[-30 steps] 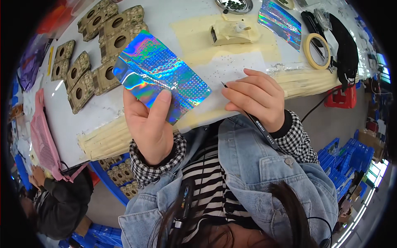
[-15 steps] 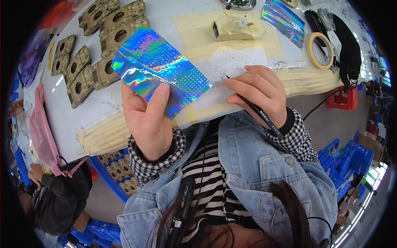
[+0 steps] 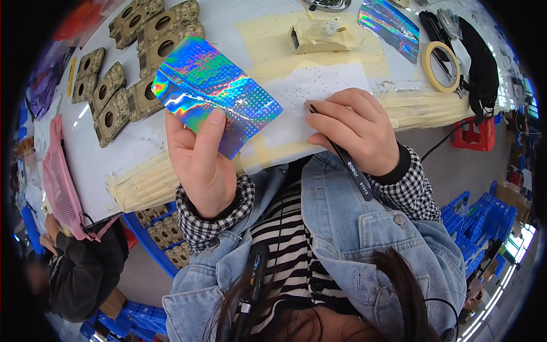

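Observation:
A shiny holographic sheet (image 3: 219, 80) with a grid of small dots is pinched in my left hand (image 3: 199, 157), thumb on top, tilted above the table's near edge. My right hand (image 3: 364, 134) grips black tweezers (image 3: 354, 174) between thumb and fingers, their thin tips pointing away from me. Those tips are just over a white paper (image 3: 347, 74) strewn with tiny specks. The sheet and the tweezer tips are apart. Whether the tips hold a speck is too small to tell.
Several camouflage-patterned pieces with round holes (image 3: 108, 94) lie at the left. Beyond the paper stands a tape-covered block (image 3: 325, 41). At the right are another holographic sheet (image 3: 390, 31), a tape roll (image 3: 427, 68) and a black cloth item (image 3: 478, 68). A pink mesh bag (image 3: 60, 176) hangs at the left edge.
My left hand and the holographic sheet have shifted slightly left. My right hand has moved a little left, and the tweezers' handle end has swung left, making them steeper.

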`<action>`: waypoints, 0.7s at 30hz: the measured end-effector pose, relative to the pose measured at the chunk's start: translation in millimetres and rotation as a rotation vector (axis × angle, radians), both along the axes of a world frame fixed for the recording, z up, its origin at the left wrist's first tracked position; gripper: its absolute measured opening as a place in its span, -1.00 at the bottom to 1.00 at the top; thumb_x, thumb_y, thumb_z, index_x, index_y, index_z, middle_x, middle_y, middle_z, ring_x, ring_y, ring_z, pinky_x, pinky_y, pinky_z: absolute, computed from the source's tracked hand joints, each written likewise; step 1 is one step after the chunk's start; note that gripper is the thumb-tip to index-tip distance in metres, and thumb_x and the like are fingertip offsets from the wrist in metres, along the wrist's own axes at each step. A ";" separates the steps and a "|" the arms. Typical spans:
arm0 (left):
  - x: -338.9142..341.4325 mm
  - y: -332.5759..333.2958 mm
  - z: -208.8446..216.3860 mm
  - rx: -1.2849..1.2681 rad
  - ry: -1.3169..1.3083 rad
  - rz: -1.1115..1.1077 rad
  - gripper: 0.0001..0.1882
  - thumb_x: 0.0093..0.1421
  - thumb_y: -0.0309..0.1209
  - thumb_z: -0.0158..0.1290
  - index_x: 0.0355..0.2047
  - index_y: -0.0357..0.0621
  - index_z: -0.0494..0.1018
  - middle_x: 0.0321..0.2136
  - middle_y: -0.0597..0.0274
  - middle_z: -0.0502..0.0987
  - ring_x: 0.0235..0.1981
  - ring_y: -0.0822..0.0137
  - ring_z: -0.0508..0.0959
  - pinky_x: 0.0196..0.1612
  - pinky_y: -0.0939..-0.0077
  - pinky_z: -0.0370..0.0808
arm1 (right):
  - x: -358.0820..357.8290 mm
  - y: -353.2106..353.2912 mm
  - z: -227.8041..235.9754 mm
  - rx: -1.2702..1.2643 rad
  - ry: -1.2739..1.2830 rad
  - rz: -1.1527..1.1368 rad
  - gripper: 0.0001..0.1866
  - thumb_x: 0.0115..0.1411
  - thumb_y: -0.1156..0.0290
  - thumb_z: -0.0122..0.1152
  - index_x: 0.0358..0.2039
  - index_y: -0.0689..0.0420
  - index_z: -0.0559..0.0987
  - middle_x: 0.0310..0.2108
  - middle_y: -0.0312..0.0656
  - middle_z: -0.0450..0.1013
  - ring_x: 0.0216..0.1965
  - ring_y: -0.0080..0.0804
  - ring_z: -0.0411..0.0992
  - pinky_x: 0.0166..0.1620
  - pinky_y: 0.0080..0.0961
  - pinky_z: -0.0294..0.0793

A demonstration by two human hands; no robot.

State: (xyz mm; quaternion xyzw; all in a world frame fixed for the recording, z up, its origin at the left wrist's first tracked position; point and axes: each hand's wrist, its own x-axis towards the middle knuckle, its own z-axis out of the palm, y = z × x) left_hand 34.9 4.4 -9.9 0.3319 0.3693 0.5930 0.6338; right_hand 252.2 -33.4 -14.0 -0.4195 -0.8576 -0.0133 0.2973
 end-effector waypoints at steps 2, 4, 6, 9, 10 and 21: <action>-0.1 0.1 -0.3 0.003 -0.005 -0.005 -0.69 0.23 -0.55 -0.03 -0.01 -0.20 0.32 -0.21 0.29 0.50 -0.33 0.55 0.47 -0.46 0.70 0.29 | -1.5 -0.3 3.6 -0.003 -0.079 -0.003 -0.74 -0.02 0.32 0.28 -0.32 0.13 0.49 -0.26 -0.23 0.49 -0.26 -0.32 0.41 -0.17 -0.41 0.45; -0.3 0.3 -0.8 0.010 -0.009 -0.009 -0.69 0.23 -0.55 -0.03 0.00 -0.20 0.32 -0.21 0.29 0.50 -0.33 0.55 0.47 -0.46 0.70 0.30 | -1.8 -0.5 7.6 -0.015 -0.142 0.008 -0.74 -0.04 0.33 0.28 -0.34 0.12 0.48 -0.24 -0.22 0.49 -0.26 -0.31 0.40 -0.17 -0.40 0.45; -0.3 -0.1 -1.2 0.015 -0.004 -0.008 -0.69 0.23 -0.56 -0.03 0.00 -0.21 0.31 -0.21 0.29 0.50 -0.33 0.55 0.48 -0.46 0.70 0.30 | -1.5 -0.4 10.9 -0.034 -0.189 0.032 -0.73 -0.09 0.33 0.33 -0.37 0.13 0.50 -0.22 -0.19 0.50 -0.27 -0.27 0.39 -0.20 -0.38 0.44; -2.4 1.5 -4.4 0.020 0.000 -0.010 -0.69 0.24 -0.56 -0.04 0.00 -0.21 0.31 -0.21 0.28 0.51 -0.33 0.54 0.48 -0.45 0.69 0.31 | -1.8 0.0 17.2 -0.094 -0.138 0.042 -0.73 -0.09 0.35 0.33 -0.37 0.13 0.49 -0.22 -0.19 0.49 -0.29 -0.27 0.38 -0.21 -0.38 0.43; -3.6 1.7 -5.5 0.022 0.003 -0.006 -0.69 0.24 -0.56 -0.04 0.00 -0.22 0.31 -0.21 0.28 0.51 -0.32 0.54 0.48 -0.45 0.69 0.31 | -1.2 0.7 17.9 -0.094 -0.129 0.042 -0.73 -0.08 0.34 0.32 -0.37 0.12 0.48 -0.24 -0.20 0.49 -0.28 -0.28 0.38 -0.19 -0.38 0.43; -2.6 -0.6 -6.7 0.024 0.015 -0.034 -0.62 0.21 -0.59 0.01 0.04 -0.23 0.27 -0.14 0.21 0.50 -0.19 0.40 0.52 -0.10 0.48 0.46 | 6.5 -1.3 17.9 -0.007 0.145 -0.025 -0.58 -0.12 0.43 0.40 -0.19 0.16 0.53 -0.32 -0.24 0.51 -0.35 -0.28 0.40 -0.28 -0.43 0.45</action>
